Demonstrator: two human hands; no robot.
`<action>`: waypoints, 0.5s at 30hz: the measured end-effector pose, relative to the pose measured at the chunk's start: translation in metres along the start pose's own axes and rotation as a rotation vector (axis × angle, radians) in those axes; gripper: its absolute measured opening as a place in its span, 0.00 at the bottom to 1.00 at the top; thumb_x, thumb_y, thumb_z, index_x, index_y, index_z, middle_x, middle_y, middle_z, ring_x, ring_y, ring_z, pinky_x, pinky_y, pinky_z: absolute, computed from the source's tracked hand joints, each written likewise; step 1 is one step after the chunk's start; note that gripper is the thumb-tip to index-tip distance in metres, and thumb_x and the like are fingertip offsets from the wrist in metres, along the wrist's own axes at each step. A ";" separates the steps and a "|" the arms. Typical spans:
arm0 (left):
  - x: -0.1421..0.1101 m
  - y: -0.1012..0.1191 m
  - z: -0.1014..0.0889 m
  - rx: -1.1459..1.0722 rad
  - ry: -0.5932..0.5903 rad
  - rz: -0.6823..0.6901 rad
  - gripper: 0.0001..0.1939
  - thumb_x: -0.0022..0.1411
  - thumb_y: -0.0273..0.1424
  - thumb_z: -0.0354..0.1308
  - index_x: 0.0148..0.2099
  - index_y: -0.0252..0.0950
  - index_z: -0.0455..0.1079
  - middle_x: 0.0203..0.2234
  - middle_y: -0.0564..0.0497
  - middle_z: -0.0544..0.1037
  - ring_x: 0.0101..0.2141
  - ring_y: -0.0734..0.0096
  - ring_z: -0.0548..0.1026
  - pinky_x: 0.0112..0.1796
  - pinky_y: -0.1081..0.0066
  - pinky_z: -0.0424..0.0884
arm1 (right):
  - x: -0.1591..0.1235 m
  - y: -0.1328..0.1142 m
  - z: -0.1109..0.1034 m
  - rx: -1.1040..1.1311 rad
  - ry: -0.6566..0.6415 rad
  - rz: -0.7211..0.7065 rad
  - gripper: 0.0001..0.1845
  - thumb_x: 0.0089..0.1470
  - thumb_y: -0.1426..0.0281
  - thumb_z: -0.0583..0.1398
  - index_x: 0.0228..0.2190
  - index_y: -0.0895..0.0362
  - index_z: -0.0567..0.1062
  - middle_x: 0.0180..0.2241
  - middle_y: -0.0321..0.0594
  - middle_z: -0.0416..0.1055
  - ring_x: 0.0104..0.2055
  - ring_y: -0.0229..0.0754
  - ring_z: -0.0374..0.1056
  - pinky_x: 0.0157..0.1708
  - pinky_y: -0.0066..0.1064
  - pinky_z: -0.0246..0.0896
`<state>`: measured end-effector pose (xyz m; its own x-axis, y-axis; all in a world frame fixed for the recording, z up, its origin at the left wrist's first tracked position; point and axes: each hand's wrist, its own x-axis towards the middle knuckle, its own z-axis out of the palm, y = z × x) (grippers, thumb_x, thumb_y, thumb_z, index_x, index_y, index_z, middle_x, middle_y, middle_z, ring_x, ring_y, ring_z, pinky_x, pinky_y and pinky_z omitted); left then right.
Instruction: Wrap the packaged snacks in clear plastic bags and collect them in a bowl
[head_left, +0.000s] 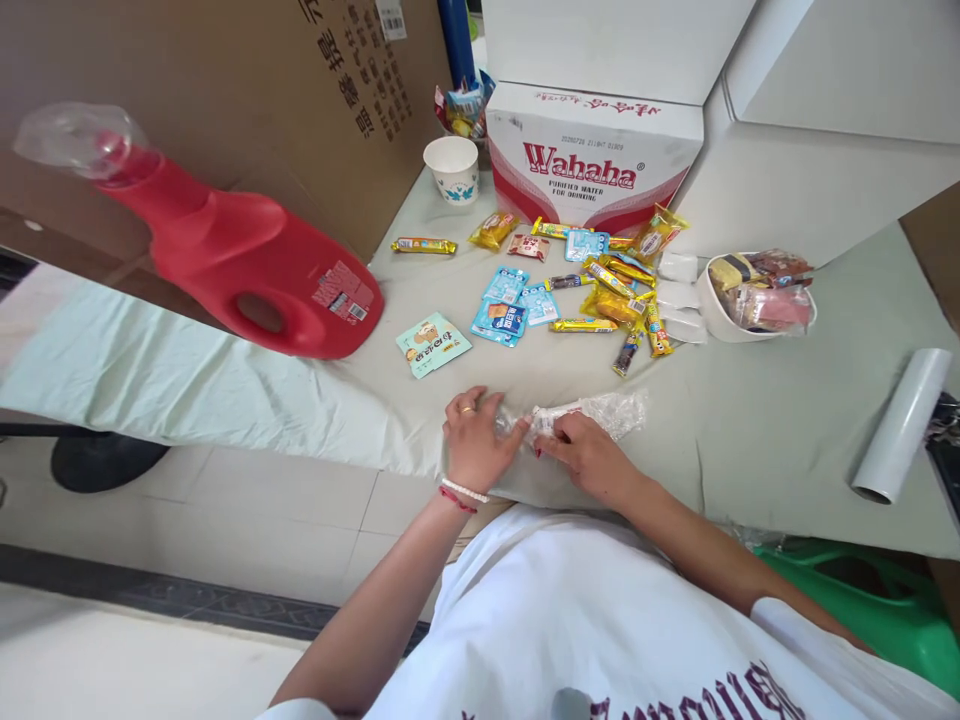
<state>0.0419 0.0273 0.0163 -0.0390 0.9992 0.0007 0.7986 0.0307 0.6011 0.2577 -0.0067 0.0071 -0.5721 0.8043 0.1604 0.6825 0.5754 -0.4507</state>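
Observation:
My left hand (pixel 474 440) and my right hand (pixel 586 455) both pinch a clear plastic bag (pixel 600 412) that lies on the cloth-covered table (pixel 750 420) near its front edge. The bag holds a small white packet with red print between the two hands. My left hand wears a ring and a bead bracelet. Beyond the bag, several small snack packets (pixel 592 285) in blue, yellow and red lie scattered on the cloth. A pale green packet (pixel 433 343) lies apart to their left.
A red detergent jug (pixel 247 265) lies on its side at the left. A white bowl (pixel 720 310) of packets sits at the right, a roll of film (pixel 904 422) at the far right. A paper cup (pixel 452 168) and a Wahaha carton (pixel 592 160) stand behind.

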 end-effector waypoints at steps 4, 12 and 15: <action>-0.012 0.013 -0.015 -0.177 -0.154 -0.049 0.07 0.62 0.36 0.58 0.34 0.39 0.73 0.33 0.48 0.77 0.37 0.61 0.74 0.42 0.62 0.70 | -0.001 -0.003 0.003 0.007 0.022 0.032 0.23 0.61 0.83 0.52 0.47 0.52 0.79 0.35 0.40 0.64 0.38 0.43 0.57 0.43 0.34 0.57; -0.024 0.051 0.009 -0.580 -0.273 0.019 0.13 0.65 0.28 0.51 0.42 0.38 0.78 0.35 0.50 0.81 0.36 0.68 0.77 0.41 0.68 0.74 | -0.010 -0.003 -0.003 0.241 0.111 0.060 0.16 0.63 0.76 0.55 0.48 0.55 0.78 0.50 0.48 0.71 0.50 0.49 0.64 0.50 0.42 0.65; -0.020 0.064 0.022 -0.384 -0.275 0.231 0.18 0.65 0.23 0.49 0.46 0.39 0.79 0.41 0.47 0.81 0.42 0.65 0.76 0.45 0.65 0.73 | -0.016 0.006 -0.024 0.471 0.077 0.074 0.12 0.65 0.71 0.55 0.45 0.55 0.77 0.51 0.48 0.73 0.52 0.48 0.68 0.52 0.42 0.66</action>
<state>0.1068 0.0095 0.0372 0.3123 0.9499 -0.0115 0.4884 -0.1502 0.8596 0.2820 -0.0129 0.0227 -0.4819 0.8597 0.1696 0.4301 0.4006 -0.8090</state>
